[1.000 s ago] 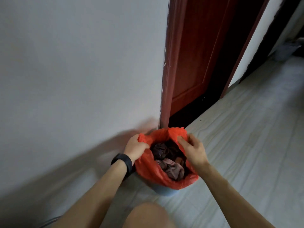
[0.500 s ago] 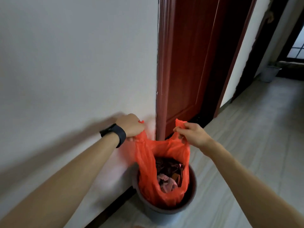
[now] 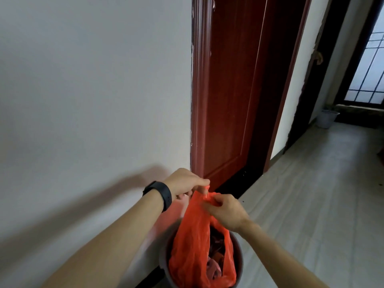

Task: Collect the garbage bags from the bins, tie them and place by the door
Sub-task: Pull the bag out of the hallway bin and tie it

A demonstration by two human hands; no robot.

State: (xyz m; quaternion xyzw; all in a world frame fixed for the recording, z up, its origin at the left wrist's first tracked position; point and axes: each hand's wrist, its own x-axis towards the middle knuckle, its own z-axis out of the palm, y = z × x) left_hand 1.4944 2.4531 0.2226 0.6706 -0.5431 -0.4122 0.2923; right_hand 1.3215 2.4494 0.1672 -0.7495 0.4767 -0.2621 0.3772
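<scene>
An orange-red garbage bag [image 3: 193, 246] with crumpled waste inside hangs stretched upward, its lower part still inside a grey round bin [image 3: 239, 260] by the wall. My left hand [image 3: 185, 183], a black band on its wrist, pinches the bag's top edge. Right beside it, my right hand [image 3: 224, 210] grips the other top edge. The two hands almost touch above the bin, and the bag's mouth is drawn narrow between them.
A white wall [image 3: 93, 100] runs along the left. A dark red door [image 3: 232, 90] in its frame stands just behind the bin. Pale tiled floor [image 3: 311, 204] stretches to the right. A second grey bin [image 3: 327, 118] sits far down the corridor near a barred window.
Both hands lifted the bag's rim off the bin, raised it, then came together so the top edges meet. The view rose as I stood up.
</scene>
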